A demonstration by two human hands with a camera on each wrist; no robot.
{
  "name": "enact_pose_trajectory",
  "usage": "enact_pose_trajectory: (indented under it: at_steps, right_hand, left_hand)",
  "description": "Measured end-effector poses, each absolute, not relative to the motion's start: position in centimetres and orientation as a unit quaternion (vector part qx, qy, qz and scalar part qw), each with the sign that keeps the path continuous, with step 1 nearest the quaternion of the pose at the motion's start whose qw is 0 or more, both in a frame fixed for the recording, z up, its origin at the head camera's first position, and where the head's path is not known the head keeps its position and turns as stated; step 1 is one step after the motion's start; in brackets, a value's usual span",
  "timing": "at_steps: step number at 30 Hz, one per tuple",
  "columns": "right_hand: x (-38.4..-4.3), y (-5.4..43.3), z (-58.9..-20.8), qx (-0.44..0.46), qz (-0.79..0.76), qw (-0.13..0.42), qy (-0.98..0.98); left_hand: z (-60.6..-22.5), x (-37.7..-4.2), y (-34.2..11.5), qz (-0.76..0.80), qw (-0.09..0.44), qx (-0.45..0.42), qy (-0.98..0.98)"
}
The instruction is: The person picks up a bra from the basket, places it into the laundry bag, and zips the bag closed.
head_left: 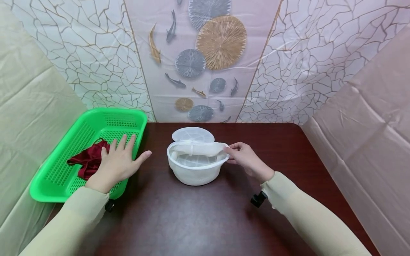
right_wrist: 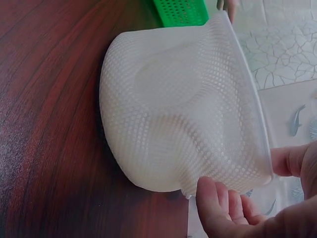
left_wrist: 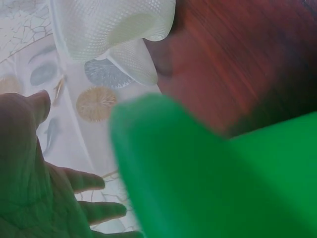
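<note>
As my head feed shows me the bag (head_left: 196, 176): white, upright on the dark table (head_left: 179, 224), its lid (head_left: 193, 134) tipped back at its 12 o'clock.
Right hand (head_left: 250, 161): at the bag's 3 o'clock, pinching the rim between thumb and fingers.
Left hand (head_left: 119, 165): at the bag's 9 o'clock, over the basket's 3 o'clock side, fingers straight and spread; I cannot tell whether it touches anything below.
Basket (head_left: 48, 196): green, perforated, also toward the bag's 9 o'clock, with a red cloth (head_left: 89, 160) at its middle, partly covered by the left hand.
Backdrop (head_left: 163, 92): at the table's 12 o'clock, printed with grey and gold fish and discs between crackle-patterned panels.
Head view alone: it gives me the cloth, plus a pale strip (head_left: 208, 150) across the bag's mouth.
Left wrist view alone: I get the left palm, behind a blurred green rim.
Right wrist view alone: I see the bag's dented mesh side near the right fingers, with the basket's corner toward 12 o'clock.
</note>
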State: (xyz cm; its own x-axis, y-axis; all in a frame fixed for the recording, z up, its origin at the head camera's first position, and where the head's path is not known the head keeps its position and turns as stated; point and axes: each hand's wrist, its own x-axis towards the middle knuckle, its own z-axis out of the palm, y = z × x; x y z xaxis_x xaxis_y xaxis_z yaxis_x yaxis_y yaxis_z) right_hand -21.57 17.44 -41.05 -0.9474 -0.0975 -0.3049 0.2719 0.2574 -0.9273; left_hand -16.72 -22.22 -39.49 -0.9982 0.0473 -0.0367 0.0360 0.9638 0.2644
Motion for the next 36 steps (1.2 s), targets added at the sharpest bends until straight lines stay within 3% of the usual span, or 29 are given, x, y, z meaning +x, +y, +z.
enact_pose_trajectory:
  at_steps: [15, 36]
  right_hand:
    - [-21.7, 18.0, -41.8, 0.064, -0.594, 0.138, 0.79]
    - [-21.5, 17.7, -42.1, 0.05, -0.605, 0.136, 0.783]
  left_hand:
    - [-37.3, -18.0, -24.2, 0.136, 0.041, 0.018, 0.99]
    - [-40.0, -20.1, -30.0, 0.105, 0.225, 0.011, 0.969]
